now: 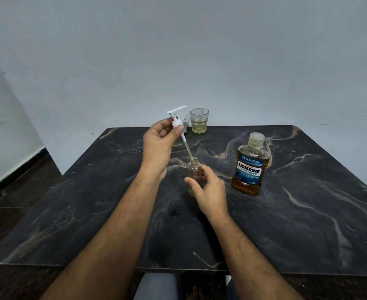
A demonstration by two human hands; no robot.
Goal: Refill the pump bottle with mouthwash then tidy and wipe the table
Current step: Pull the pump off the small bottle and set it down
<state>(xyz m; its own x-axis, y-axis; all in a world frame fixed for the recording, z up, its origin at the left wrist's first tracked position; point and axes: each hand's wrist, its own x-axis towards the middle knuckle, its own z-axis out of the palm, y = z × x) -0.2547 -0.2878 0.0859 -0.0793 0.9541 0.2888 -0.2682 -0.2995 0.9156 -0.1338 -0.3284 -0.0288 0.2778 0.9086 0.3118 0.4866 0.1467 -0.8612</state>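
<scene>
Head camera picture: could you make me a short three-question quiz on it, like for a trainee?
1. True or false: the mouthwash bottle has its cap on.
2. Which of the hands holds the pump head? A) left B) right
3. Fill in: the pump's tube tip is at the neck of the small ____.

Key: 1 true. 2 A, the left hand; the right hand holds the small bottle. 3 bottle.

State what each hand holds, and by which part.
The left hand pinches the pump head at its white collar, tube tip in the bottle's neck. The right hand grips the clear bottle around its body.
</scene>
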